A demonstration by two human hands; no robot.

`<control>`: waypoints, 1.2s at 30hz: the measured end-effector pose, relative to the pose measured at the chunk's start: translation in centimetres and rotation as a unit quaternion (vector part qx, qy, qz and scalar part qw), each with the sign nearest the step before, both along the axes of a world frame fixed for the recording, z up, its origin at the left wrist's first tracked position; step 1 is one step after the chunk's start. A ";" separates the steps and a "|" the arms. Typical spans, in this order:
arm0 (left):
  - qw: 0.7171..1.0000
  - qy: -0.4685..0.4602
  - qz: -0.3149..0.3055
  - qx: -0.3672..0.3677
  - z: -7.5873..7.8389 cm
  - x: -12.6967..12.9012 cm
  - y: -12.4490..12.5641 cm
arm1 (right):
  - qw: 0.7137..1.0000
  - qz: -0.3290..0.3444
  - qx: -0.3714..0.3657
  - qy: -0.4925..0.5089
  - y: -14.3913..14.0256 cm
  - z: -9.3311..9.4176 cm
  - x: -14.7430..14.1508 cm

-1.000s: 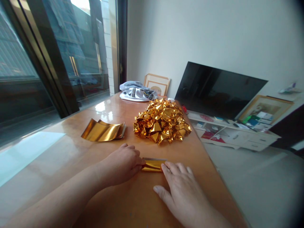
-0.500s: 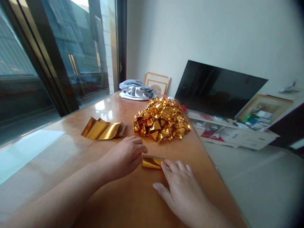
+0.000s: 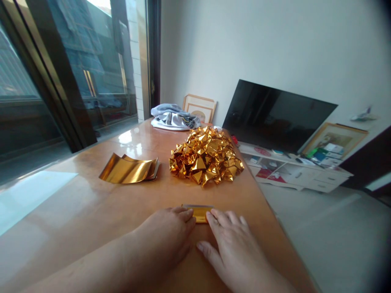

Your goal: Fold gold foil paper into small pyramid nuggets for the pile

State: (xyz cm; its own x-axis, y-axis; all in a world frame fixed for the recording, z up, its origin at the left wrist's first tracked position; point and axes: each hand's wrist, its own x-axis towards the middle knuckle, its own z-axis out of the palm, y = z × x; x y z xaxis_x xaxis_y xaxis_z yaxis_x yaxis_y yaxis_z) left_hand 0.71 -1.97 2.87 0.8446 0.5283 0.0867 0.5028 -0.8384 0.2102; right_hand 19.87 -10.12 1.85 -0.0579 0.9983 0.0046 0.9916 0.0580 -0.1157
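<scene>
Head view: gold foil piece [image 3: 200,213] under both hands' fingertips [image 3: 214,215]

Both hands are bare: the left hand [image 3: 166,234] and right hand [image 3: 233,246] wear no gloves, rings or watch. The forearms are bare too, with no sleeves in view.

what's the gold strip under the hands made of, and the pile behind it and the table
The gold strip, pressed flat by the left hand and right hand, looks like thin metallic foil paper: mirror shine, sharp folded edge. The pile seems the same foil, folded into pieces with bright creased facets. The table looks like varnished wood, glossy enough to reflect the window light.
</scene>
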 end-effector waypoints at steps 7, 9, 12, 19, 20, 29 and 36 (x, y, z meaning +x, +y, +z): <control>0.997 0.060 -0.009 -0.040 -0.6 -0.2 -0.4 | 1.000 0.006 -0.013 0.001 0.2 -0.4 0.3; 0.997 0.058 -0.009 -0.042 -0.9 -0.1 -0.4 | 1.000 0.003 -0.015 0.000 0.2 -0.4 0.3; 0.998 0.053 -0.002 -0.039 -1.3 -0.1 -0.5 | 1.000 0.002 -0.017 0.000 0.3 -0.5 0.3; 0.997 0.066 -0.015 -0.044 -2.3 -0.1 -0.8 | 1.000 -0.003 -0.025 0.000 0.6 -0.2 0.2; 0.997 0.067 -0.017 -0.044 -2.5 -0.1 -0.8 | 1.000 -0.005 -0.028 0.000 0.6 -0.2 0.2; 0.998 0.060 -0.012 -0.034 -2.1 0.1 -0.9 | 1.000 -0.001 -0.018 0.003 0.4 -0.3 0.3; 0.998 0.052 -0.016 -0.043 -0.6 -0.1 -0.9 | 1.000 -0.001 -0.020 0.011 0.2 -0.3 0.3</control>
